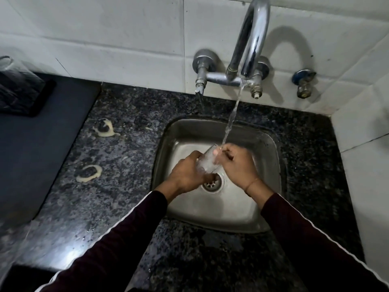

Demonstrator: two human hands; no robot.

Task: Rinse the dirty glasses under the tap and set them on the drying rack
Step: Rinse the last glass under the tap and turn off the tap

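Clear glass (207,160) tilted over the sink (271,144), rim up under the tap (251,39) stream.

left hand (186,174) gripping, right hand (236,164) pinching — arms extended

You see 2 pale creamy ring stains (105,128) (89,173) on the speckled dark tabletop (130,157), and a blue-capped valve (303,82) on the white tiled wall (126,39).

Around the sink (242,131), your left hand (187,175) covers the base of the glass (207,161), your right hand (237,165) hides its far side, the tap (254,36) arch is cut by the top edge, and left of it a blurred glass on the rack (21,91) runs off the frame.
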